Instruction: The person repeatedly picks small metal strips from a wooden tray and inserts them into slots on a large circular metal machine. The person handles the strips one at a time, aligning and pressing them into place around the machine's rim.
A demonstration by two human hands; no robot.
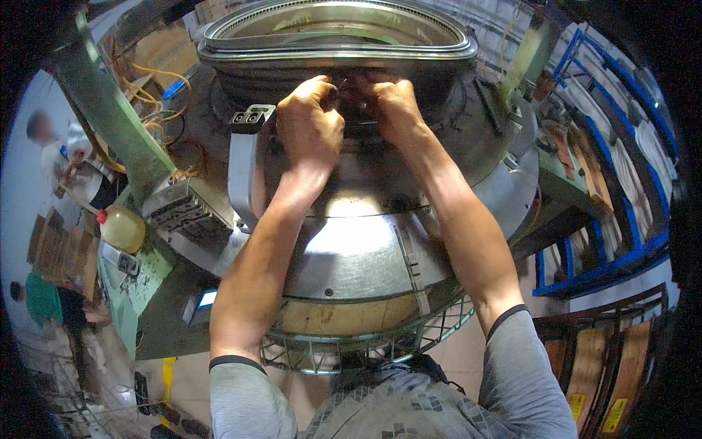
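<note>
Both my arms reach forward over a large round metal machine with a raised ring [336, 53] lined with fine teeth along its far rim. My left hand [310, 123] is closed, its thumb and fingers pressed together at the dark wall just below the ring's near edge. Close by on the right, my right hand [396, 110] is also closed, fingertips curled toward the same dark spot. Shadow hides the fingertips of both, so whatever they pinch cannot be made out. Beneath my wrists lies a shiny curved metal plate [355, 252].
A grey upright arm [245, 172] stands left of my left forearm. Green posts [121, 117] flank the machine. A yellowish bottle with a red cap [123, 228] sits at left. Blue racks [614, 146] hold pale material at right. Two people are in the background at left.
</note>
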